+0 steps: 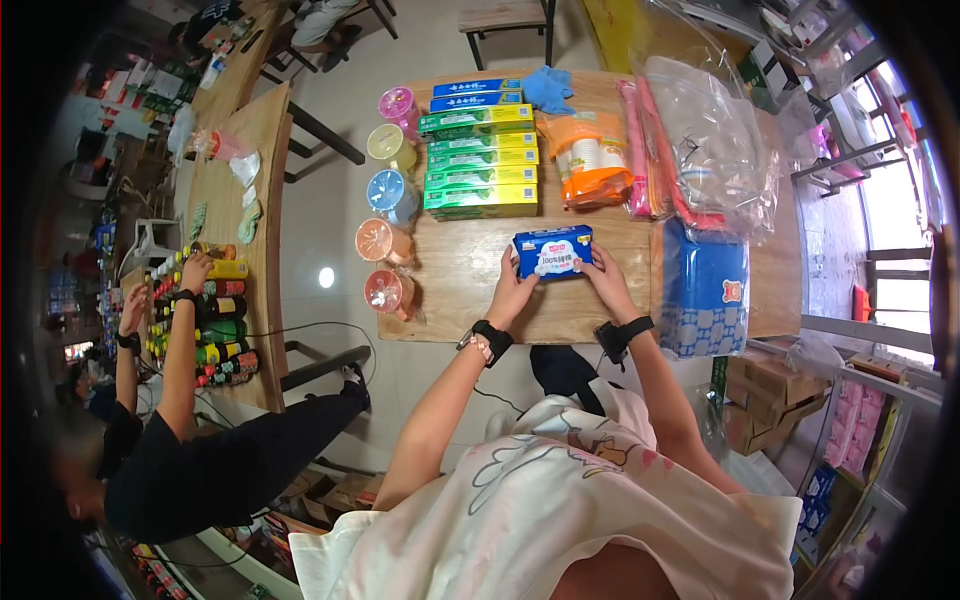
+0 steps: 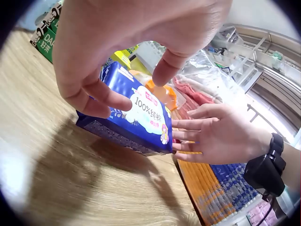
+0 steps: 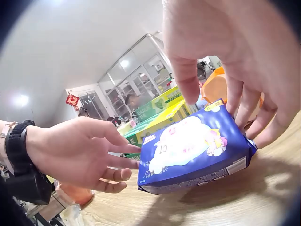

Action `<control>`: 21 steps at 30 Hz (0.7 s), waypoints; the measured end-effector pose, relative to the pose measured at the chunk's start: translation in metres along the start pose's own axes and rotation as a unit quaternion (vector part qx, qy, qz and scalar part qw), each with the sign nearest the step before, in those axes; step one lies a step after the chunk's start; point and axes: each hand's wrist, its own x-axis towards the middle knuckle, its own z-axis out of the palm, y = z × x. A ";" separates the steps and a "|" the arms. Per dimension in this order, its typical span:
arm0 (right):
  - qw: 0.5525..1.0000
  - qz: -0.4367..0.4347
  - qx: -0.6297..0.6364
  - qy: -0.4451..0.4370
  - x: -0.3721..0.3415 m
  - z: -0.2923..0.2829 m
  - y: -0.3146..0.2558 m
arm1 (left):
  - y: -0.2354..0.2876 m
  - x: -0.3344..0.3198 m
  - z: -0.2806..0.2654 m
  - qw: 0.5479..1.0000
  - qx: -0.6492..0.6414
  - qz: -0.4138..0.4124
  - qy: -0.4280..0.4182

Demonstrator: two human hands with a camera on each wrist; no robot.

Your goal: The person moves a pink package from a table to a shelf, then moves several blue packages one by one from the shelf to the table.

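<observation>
A blue pack of sanitary pads, printed with a white cloud shape and "100%" lettering, is between the two hands near the front of the wooden table. The left hand holds its left end; in the left wrist view its curled fingers overlap the printed face. At the opposite end, the right hand touches the pack, its fingers nearly straight and the palm turned inward in the left wrist view. Under the pack a shadow falls on the wood.
Green and yellow toothpaste boxes are stacked behind the pack. Several coloured cups line the left edge. An orange bag, clear plastic bags and a blue package lie right. Another person handles bottles at a side table.
</observation>
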 end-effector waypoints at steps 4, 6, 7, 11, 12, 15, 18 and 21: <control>0.999 0.037 0.015 -0.009 0.016 -0.003 0.020 | -0.001 0.017 0.002 0.999 -0.045 -0.021 -0.013; 0.999 0.033 0.036 -0.003 0.019 0.000 0.023 | -0.003 0.023 0.000 0.998 -0.059 -0.013 -0.031; 0.997 0.042 0.064 -0.009 0.019 0.002 0.025 | -0.004 0.025 0.000 0.999 -0.043 -0.012 -0.028; 0.998 0.019 0.056 0.002 0.023 -0.001 0.041 | -0.028 0.037 -0.001 0.999 0.024 -0.001 -0.027; 0.999 0.021 0.037 -0.006 0.021 -0.002 0.040 | -0.024 0.033 -0.001 0.999 0.026 0.000 -0.031; 1.000 -0.013 -0.021 0.015 0.014 -0.005 0.038 | -0.023 0.023 0.003 1.000 -0.006 0.011 0.027; 0.993 -0.064 -0.087 0.049 0.000 -0.011 0.045 | -0.068 0.018 -0.013 0.998 0.050 -0.005 0.030; 0.996 -0.028 -0.056 0.058 -0.033 -0.015 0.039 | -0.080 -0.022 -0.013 0.999 0.008 0.025 0.018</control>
